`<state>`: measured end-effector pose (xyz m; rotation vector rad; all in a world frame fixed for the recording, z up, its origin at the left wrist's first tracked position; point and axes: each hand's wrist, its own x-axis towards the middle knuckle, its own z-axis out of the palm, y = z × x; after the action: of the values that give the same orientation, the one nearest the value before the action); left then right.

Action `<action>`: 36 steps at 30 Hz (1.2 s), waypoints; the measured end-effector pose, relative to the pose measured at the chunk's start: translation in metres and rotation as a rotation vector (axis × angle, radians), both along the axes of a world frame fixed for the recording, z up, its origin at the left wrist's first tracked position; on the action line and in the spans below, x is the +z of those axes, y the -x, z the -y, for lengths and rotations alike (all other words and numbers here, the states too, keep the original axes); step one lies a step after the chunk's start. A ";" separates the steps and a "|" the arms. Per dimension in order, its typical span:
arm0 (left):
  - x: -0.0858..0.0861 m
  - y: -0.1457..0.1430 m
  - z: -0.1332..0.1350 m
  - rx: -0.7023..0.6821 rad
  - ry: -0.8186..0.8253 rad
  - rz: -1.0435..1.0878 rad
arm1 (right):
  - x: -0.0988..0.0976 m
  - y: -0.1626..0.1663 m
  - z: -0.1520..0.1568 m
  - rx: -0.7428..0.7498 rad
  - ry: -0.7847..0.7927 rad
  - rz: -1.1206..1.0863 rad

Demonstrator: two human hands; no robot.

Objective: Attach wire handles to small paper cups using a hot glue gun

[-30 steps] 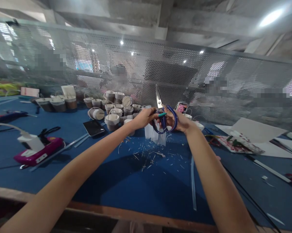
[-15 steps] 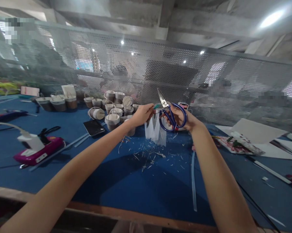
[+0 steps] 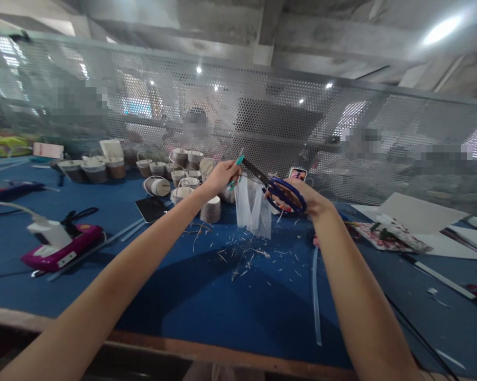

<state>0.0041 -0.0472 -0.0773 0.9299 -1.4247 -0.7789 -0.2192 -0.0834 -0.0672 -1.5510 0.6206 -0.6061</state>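
Observation:
My right hand (image 3: 297, 194) grips a pair of scissors (image 3: 282, 191) by the dark blue handles, blades pointing up and left. The blade tips reach my left hand (image 3: 226, 177), whose fingers are pinched together. Teal shows at two of its fingertips; whatever is held between them is too small to make out. Below and between the hands is a bundle of thin white translucent strips (image 3: 258, 214). Scattered clippings (image 3: 244, 259) lie on the blue tabletop beneath. Just left of the bundle stands a small grey-and-white bucket (image 3: 210, 210).
Several small buckets (image 3: 157, 185) crowd the back left, near a black phone (image 3: 151, 209). A magenta power strip (image 3: 64, 253) with a white plug lies left. Right are a clear stick (image 3: 317, 296) and white sheets (image 3: 424, 211). A perforated metal screen (image 3: 282, 121) stands behind.
My left hand has moved left and slightly up. The scissors have swung left and down, their blades closer together, bringing the tips to the left fingers.

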 end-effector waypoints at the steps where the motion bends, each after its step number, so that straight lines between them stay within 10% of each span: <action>1: -0.004 0.001 0.001 0.011 0.015 0.068 | -0.002 -0.003 0.000 0.023 -0.025 0.022; 7: -0.024 0.013 0.000 0.017 0.105 0.403 | -0.009 -0.016 0.005 0.098 -0.153 0.080; 19: -0.025 0.020 -0.002 -0.197 0.179 0.396 | -0.002 -0.008 0.000 0.278 -0.266 0.092; 36: -0.034 -0.049 0.036 0.326 0.080 0.531 | -0.001 0.025 0.024 0.128 -0.318 0.280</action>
<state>0.0535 -0.0829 -0.1112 1.3284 -1.6804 -0.2323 -0.2440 -0.1074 -0.0685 -1.1728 0.3799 -0.5836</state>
